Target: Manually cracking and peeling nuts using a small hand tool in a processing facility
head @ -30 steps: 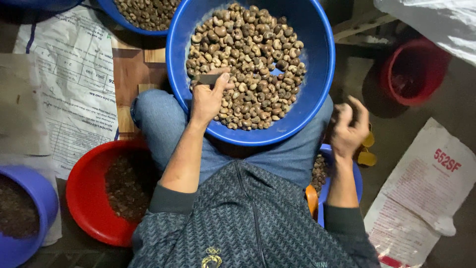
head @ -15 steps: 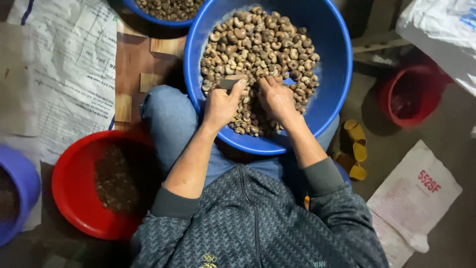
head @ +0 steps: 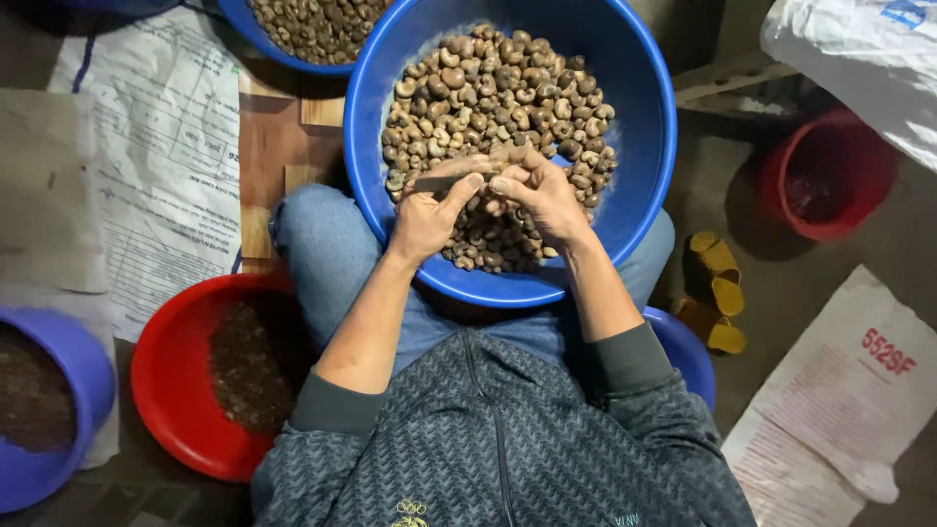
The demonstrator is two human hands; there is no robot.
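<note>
The big blue basin on the person's lap is heaped with brown, kidney-shaped nuts, and above them the left hand has its fingers closed on a small dark blade while the right hand pinches one nut against it. Half a second ago the hands were just meeting; now they press together (the right one hung off to the side a second back). On the floor lie printed sacks, a red bowl of dark scraps and yellow sandals.

Glossy smooth plastic in the blue basin and the red bowl. Rough, matt brown shells on the nuts. Dull metal on the blade. Matt knitted cloth in the sweater. Bare wood in the board. Creased printed paper in the sheet.
</note>
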